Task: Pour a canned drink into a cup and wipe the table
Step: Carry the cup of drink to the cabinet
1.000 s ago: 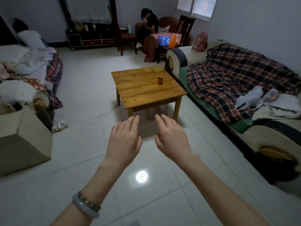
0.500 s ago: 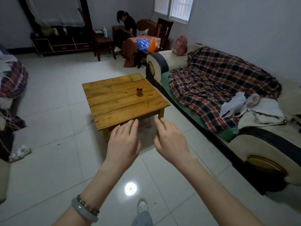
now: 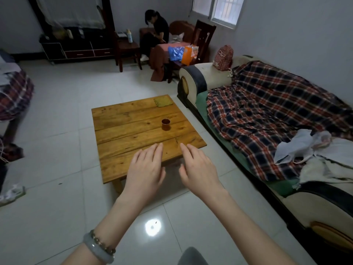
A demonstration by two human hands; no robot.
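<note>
Left grip [image 3: 145, 170] and right grip [image 3: 198, 169] loose, holding nothing, mid-frame by the surface [image 3: 124, 129]. Looks like the start: no can seen. Needs one found before filling the cup [image 3: 165, 124].

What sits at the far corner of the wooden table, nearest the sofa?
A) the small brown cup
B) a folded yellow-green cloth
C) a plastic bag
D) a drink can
B: the folded cloth lies at that corner of the table, while the cup stands near the middle.

A small brown cup [image 3: 165, 124] stands upright mid-table [image 3: 122, 131], a folded yellow-green cloth [image 3: 163, 101] lying at the far corner.
</note>
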